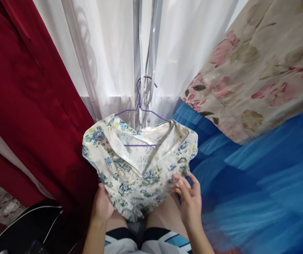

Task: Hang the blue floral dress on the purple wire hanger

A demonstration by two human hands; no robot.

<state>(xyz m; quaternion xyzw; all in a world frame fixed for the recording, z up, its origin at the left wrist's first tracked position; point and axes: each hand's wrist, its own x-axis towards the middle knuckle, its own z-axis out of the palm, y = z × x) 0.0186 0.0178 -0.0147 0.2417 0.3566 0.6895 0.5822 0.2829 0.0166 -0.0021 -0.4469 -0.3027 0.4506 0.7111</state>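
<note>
A short-sleeved white blouse [130, 187] with blue and yellow-green flowers hangs on a purple wire hanger [139, 102]. The blouse has a V-shaped neck, and its lower end is bunched and blurred. At the lower left edge of the blouse, my left hand [103, 203] is closed on the fabric, with its fingertips partly hidden behind it. My right hand [190, 197] is at the lower right side of the blouse. Its fingers are bent and apart, with the fingertips against the cloth and slightly blurred.
White curtains [114, 46] and hanging grey straps [153, 46] are behind the hanger. A red curtain [35, 106] hangs at left, above a dark rimmed container [16, 229]. To the right hang beige floral fabric [270, 70] and blue gathered fabric [259, 176].
</note>
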